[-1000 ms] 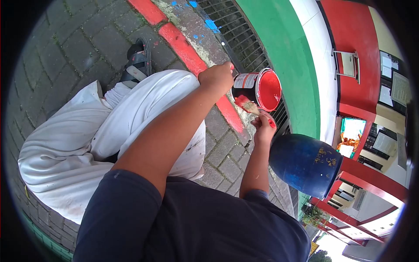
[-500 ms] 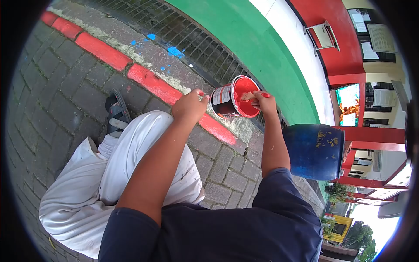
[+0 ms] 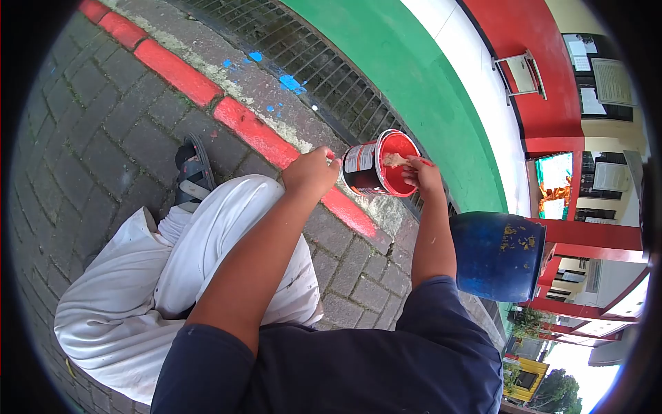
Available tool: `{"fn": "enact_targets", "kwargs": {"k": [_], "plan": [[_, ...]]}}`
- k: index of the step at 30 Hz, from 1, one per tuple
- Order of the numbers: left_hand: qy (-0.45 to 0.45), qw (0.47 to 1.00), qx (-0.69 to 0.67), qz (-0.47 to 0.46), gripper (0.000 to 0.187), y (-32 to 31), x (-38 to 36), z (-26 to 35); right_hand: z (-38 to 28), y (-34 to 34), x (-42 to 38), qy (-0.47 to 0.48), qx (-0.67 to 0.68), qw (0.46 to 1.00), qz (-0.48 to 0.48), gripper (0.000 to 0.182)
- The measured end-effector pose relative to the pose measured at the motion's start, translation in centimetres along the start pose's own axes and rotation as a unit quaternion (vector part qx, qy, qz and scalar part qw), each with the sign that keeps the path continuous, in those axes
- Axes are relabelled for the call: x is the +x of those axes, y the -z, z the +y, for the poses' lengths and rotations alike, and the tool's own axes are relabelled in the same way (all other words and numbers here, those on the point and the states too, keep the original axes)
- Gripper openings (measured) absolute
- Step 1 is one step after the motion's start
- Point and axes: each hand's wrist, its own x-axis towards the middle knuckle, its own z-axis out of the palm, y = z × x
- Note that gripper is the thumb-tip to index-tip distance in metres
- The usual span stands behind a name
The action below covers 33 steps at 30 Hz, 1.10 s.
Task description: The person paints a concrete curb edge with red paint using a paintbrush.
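Observation:
A black bucket (image 3: 360,181) with a white label and red paint inside is tilted at the kerb, its mouth facing right. My left hand (image 3: 310,172) is closed at the label side of the bucket, with red on its fingertips; what it grips there is too small to make out. At the bucket's mouth my right hand (image 3: 425,176) pinches a paintbrush (image 3: 394,160), whose light wooden part lies over the red inside. Its bristles cannot be made out. Red paint coats the kerb blocks (image 3: 254,131) beside my left hand.
A drain grate (image 3: 331,76) runs behind the bucket, beside a green floor strip (image 3: 407,83). Blue paint spots (image 3: 291,83) mark the concrete. To the right stands a blue drum (image 3: 493,255). Grey paving (image 3: 131,152) lies at left, near my sandalled foot (image 3: 194,172).
The view has shifted slightly, so kerb, bucket and both hands appear a little further right and lower. The brush shows at a slightly different angle in the bucket's mouth.

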Motion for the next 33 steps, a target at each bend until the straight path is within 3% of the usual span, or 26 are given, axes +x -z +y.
{"fn": "enact_targets", "kwargs": {"k": [8, 13, 15, 16, 18, 22, 24, 28, 29, 33], "plan": [[-0.008, 1.000, 0.012, -0.005, 0.035, -0.2, -0.3, 0.3, -2.8, 5.7, -8.8, 0.117, 0.088, 0.987, 0.068, 0.033], [-0.013, 1.000, 0.018, 0.001, 0.035, 0.1, -0.6, 0.1, 0.2, 3.5, -11.2, 0.264, 0.028, 0.952, 0.152, 0.027], [-0.014, 1.000, 0.016, 0.000, 0.035, 0.1, -0.8, 0.1, 3.9, 1.9, -10.6, 0.283, -0.079, 0.939, 0.179, 0.025], [-0.013, 1.000, 0.018, -0.003, 0.035, 0.1, -0.9, 0.1, 6.1, 1.6, -9.7, 0.290, -0.161, 0.926, 0.181, 0.024], [-0.011, 1.000, 0.023, -0.004, 0.035, 0.1, -0.8, 0.1, 7.2, 0.3, -10.1, 0.243, -0.148, 0.945, 0.164, 0.024], [-0.012, 0.999, 0.035, -0.008, 0.036, 0.0, -0.7, -0.2, 7.5, -0.3, -10.2, 0.266, -0.040, 0.943, 0.197, 0.023], [-0.014, 0.999, 0.034, 0.002, 0.036, -0.1, -0.6, -0.1, 7.6, 0.0, -10.2, 0.266, -0.159, 0.934, 0.177, 0.022], [-0.011, 0.999, 0.031, 0.004, 0.036, -0.2, -0.7, -0.4, 7.7, 0.1, -9.9, 0.294, -0.046, 0.933, 0.201, 0.022], [-0.008, 1.000, 0.027, 0.000, 0.036, -0.1, -0.6, -0.3, 8.1, 0.5, -9.7, 0.285, -0.120, 0.933, 0.182, 0.022], [-0.015, 0.999, 0.039, 0.003, 0.035, -0.3, -0.5, -0.3, 8.1, 0.1, -10.0, 0.295, -0.039, 0.932, 0.208, 0.023]]}}
